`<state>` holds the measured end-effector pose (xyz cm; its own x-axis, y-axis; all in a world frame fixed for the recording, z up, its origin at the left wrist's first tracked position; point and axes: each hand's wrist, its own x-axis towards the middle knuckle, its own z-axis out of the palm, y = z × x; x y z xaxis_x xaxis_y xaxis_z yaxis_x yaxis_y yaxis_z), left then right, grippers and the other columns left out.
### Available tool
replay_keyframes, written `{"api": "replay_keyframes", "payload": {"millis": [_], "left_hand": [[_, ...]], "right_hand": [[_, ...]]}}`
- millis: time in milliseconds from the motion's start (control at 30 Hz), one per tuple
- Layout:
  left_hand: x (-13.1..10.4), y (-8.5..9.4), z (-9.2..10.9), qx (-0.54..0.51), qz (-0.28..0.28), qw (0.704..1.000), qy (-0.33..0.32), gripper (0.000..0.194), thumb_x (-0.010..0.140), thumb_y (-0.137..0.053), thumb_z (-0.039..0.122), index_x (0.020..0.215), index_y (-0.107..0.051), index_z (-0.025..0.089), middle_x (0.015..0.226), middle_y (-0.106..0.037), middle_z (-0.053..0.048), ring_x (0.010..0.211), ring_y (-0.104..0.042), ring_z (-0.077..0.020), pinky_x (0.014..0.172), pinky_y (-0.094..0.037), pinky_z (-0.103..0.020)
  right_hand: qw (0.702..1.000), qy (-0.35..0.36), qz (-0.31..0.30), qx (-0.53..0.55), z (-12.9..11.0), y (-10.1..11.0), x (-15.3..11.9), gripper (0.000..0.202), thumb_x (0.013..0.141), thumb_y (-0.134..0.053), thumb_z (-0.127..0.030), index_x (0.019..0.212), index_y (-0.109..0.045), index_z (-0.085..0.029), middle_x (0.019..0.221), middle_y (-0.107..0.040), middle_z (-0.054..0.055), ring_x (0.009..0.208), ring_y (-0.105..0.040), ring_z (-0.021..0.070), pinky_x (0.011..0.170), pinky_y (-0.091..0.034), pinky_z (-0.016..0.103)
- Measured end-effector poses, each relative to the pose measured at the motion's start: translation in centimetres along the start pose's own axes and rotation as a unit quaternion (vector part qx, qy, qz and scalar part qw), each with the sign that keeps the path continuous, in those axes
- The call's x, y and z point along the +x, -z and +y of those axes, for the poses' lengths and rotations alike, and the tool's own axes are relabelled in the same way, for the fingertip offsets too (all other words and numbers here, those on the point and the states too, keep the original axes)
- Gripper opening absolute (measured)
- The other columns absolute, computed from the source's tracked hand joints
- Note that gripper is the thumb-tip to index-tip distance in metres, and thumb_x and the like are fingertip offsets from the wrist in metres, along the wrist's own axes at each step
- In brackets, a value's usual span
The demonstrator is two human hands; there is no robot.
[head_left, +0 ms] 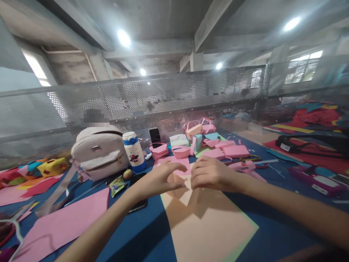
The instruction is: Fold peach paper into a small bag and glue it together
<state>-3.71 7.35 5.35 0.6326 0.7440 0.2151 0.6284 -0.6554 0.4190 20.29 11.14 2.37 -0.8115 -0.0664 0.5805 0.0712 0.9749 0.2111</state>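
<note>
A small folded piece of peach paper (186, 196) is between my hands, above a large peach sheet (207, 229) with pale green edges. My right hand (208, 173) has curled fingers closed at the piece's right side; its fingertips are partly hidden. Thumb and fingers of my left hand (163, 177) are apart at the left side of the piece, the thumb close to or touching it. Beyond the hands lies a pink sheet (174, 161), and a pink glue gun (244, 166) rests to the right.
Folded pink paper pieces (236, 151) are at the back, before a perforated metal screen (169, 98). At left stand a white backpack (100, 153) and a bottle (133, 151). A phone (139, 203) and pink card (73, 222) lie nearer. A purple tool (316, 182) lies right.
</note>
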Motion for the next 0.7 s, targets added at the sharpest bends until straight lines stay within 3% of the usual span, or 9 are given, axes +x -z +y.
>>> {"api": "replay_keyframes", "payload": {"millis": [100, 267, 500, 700], "left_hand": [[1.1, -0.9, 0.3, -0.022, -0.072, 0.997, 0.035, 0.024, 0.080, -0.071, 0.028, 0.102, -0.070, 0.019, 0.102, -0.074, -0.005, 0.094, -0.067, -0.0212, 0.085, -0.051, -0.032], [1.1, -2.8, 1.3, -0.059, -0.085, 0.989, 0.106, 0.017, 0.080, -0.071, 0.031, 0.083, -0.071, 0.015, 0.078, -0.071, -0.003, 0.072, -0.063, -0.0166, 0.066, -0.046, -0.025], [-0.2, -3.4, 3.8, -0.053, -0.048, 0.987, 0.142, 0.017, 0.080, -0.068, 0.035, 0.081, -0.071, 0.018, 0.076, -0.070, -0.001, 0.073, -0.062, -0.0170, 0.065, -0.045, -0.025], [-0.2, -3.9, 3.7, -0.060, -0.036, 0.984, 0.162, 0.017, 0.081, -0.062, 0.033, 0.079, -0.072, 0.020, 0.078, -0.073, -0.001, 0.074, -0.064, -0.0181, 0.065, -0.046, -0.026]], "right_hand": [[0.999, 0.028, -0.023, -0.037, 0.1, 0.4, -0.3, 0.028, 0.103, -0.042, -0.013, 0.092, -0.067, -0.021, 0.092, -0.075, 0.001, 0.091, -0.065, 0.0129, 0.084, -0.040, 0.031], [0.997, 0.036, -0.020, -0.071, -0.8, 1.2, -1.7, 0.028, 0.103, -0.039, -0.008, 0.100, -0.065, -0.017, 0.093, -0.075, 0.002, 0.090, -0.065, 0.0132, 0.084, -0.043, 0.031], [0.991, 0.044, 0.006, -0.128, -2.0, 1.0, -3.7, 0.023, 0.100, -0.044, -0.006, 0.097, -0.065, -0.015, 0.090, -0.073, 0.005, 0.091, -0.063, 0.0152, 0.076, -0.046, 0.030], [0.990, 0.037, 0.049, -0.127, -1.6, 0.1, -3.3, 0.024, 0.099, -0.045, -0.008, 0.089, -0.064, -0.018, 0.091, -0.071, 0.003, 0.086, -0.058, 0.0144, 0.075, -0.044, 0.028]]}}
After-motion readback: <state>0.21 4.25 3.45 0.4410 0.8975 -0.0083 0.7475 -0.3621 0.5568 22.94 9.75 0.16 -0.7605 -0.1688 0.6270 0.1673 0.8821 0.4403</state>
